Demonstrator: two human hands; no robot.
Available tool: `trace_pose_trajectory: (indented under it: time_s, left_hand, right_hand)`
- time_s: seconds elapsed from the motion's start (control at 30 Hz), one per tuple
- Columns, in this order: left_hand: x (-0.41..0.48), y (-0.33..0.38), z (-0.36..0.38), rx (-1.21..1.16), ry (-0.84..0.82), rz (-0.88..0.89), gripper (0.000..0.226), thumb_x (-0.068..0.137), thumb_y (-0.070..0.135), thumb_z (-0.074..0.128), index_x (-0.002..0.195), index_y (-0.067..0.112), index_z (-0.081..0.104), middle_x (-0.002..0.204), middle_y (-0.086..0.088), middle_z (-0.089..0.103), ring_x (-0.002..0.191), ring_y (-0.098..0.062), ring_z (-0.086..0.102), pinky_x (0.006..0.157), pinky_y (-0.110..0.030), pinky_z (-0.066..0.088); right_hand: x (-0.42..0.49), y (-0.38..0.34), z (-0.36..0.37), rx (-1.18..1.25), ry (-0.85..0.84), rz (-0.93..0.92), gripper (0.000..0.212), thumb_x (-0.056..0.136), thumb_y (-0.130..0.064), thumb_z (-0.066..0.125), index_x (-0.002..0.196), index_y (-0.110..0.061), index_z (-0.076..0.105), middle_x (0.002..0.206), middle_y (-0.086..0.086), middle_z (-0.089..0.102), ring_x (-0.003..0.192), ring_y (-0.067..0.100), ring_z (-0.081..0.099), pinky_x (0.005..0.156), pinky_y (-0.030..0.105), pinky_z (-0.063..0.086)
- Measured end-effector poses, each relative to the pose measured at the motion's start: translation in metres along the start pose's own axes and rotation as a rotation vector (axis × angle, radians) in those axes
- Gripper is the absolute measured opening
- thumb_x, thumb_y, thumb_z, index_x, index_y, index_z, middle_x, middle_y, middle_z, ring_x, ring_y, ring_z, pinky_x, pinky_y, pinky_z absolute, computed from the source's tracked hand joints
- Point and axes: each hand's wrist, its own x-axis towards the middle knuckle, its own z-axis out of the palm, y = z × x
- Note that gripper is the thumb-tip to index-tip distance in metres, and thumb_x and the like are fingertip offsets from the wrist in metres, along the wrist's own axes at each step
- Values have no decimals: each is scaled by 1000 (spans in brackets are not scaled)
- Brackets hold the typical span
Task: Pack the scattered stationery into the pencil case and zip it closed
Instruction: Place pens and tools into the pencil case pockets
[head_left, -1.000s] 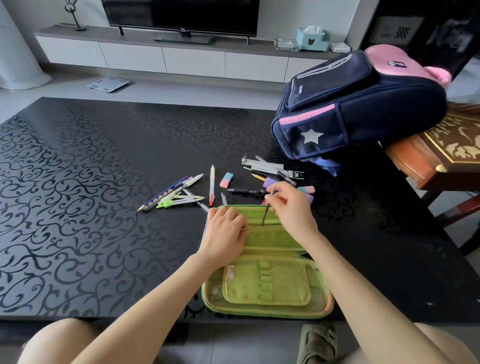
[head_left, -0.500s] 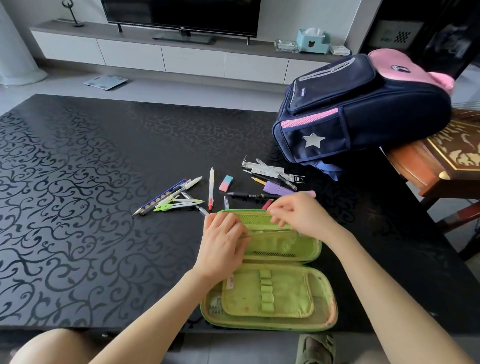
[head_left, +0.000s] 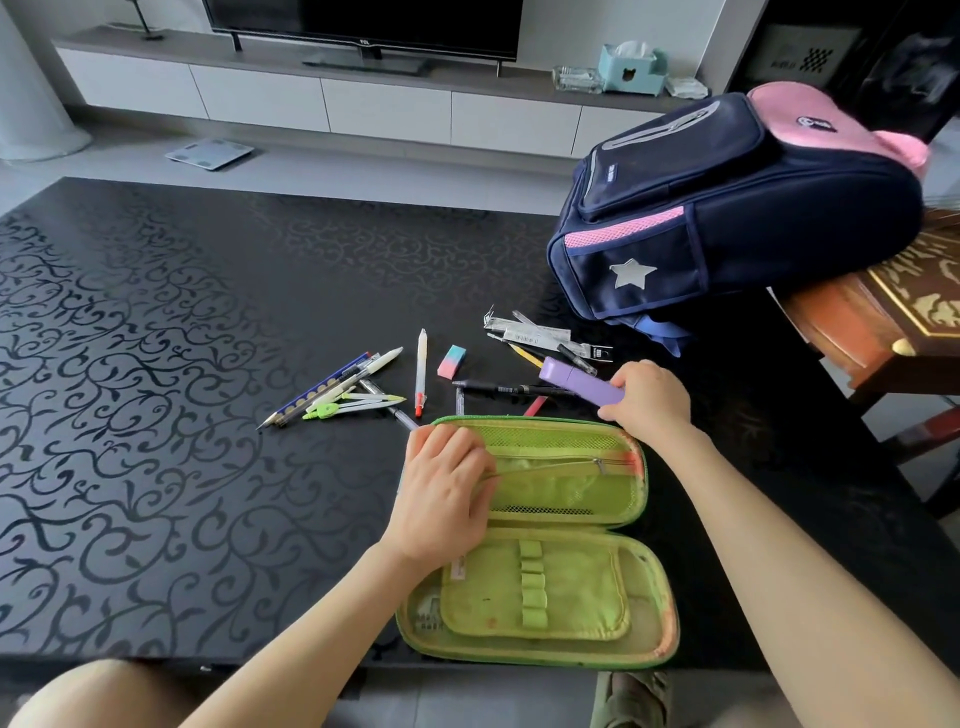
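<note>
On the black patterned bench (head_left: 156, 415), furthest left of the loose stationery lies a blue pencil (head_left: 317, 391) among pens, with a green compass (head_left: 353, 406) touching them. Next, a white pen with a red tip (head_left: 421, 371) points away, and a pink-and-teal eraser (head_left: 450, 360) sits just beside it. The left hand (head_left: 441, 493) presses flat, fingers loosely curled and grasping nothing, on the left end of the open green pencil case (head_left: 540, 587), which lies near the bench's front edge. Beyond the case, a black pen (head_left: 498, 387) lies crosswise. The right hand (head_left: 649, 400) has its grip clenched around a purple highlighter (head_left: 576, 384), just past the case's far rim. A navy-and-pink backpack (head_left: 737, 208) rests far right.
</note>
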Motion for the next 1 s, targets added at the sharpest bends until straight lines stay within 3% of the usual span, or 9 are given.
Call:
trace_pose_trajectory:
  time_s: [0.1,0.17,0.3,0.43,0.6,0.73,0.8,0.9,1.0]
  left_hand:
    - [-1,1,-1,6,8,8,6,72,16,64,73,12,60,82,0,59,82,-19,46,82,-27,29]
    - [0,2,-2,11,18,16,7,71,15,66,73,11,60,82,-1,59,82,-19,46,81,-28,29]
    - [0,4,-5,32,21,45,5,75,16,59,72,11,60,82,-3,59,80,-22,46,77,-31,31]
    - [0,5,-6,36,-5,47,10,79,19,54,74,11,59,85,-2,60,82,-21,48,79,-33,34]
    - [2,4,-1,13,-100,38,13,85,19,51,77,11,58,84,1,64,78,-21,55,84,-31,37]
    - [2,3,2,16,-170,-13,12,85,20,52,76,14,56,70,4,62,69,-21,57,82,-29,36]
    - [2,3,1,7,-182,-34,10,84,20,54,75,15,56,70,5,61,70,-20,56,80,-28,36]
    - [4,1,0,-31,-167,-109,9,83,21,56,74,17,57,71,8,60,73,-18,54,77,-25,34]
    - [3,0,1,-52,-153,-121,8,82,21,58,74,18,57,73,9,59,75,-15,53,76,-24,33]
  right_hand:
    - [-18,9,-17,201,220,-18,30,73,-21,78,98,-11,64,100,5,59,85,24,55,66,31,40]
    - [-33,8,-30,264,282,-219,30,68,-16,79,95,-15,67,93,1,58,83,21,52,70,31,40]
    - [-61,-21,-33,-37,211,-699,31,57,-12,82,84,-23,72,83,-5,62,81,22,52,71,35,40]
    - [-75,-48,-18,-168,97,-827,31,63,-19,81,92,-23,71,90,-4,65,89,22,53,75,36,41]
    - [-82,-48,-17,85,-241,-546,31,83,-11,64,111,-24,63,109,-5,62,104,14,53,88,31,46]
    - [-87,-39,-30,165,-469,-463,35,89,-7,50,117,-24,62,88,-7,69,84,8,62,79,26,51]
    - [-80,-37,-37,295,-365,-400,29,89,-10,48,108,-22,67,71,-11,67,70,7,63,70,25,51]
    - [-43,-29,-31,296,90,-235,19,89,-17,51,85,-18,69,73,-2,71,74,23,66,71,34,52]
    - [1,-28,-14,160,129,-132,21,91,-22,54,106,-12,65,99,8,70,96,29,60,77,36,47]
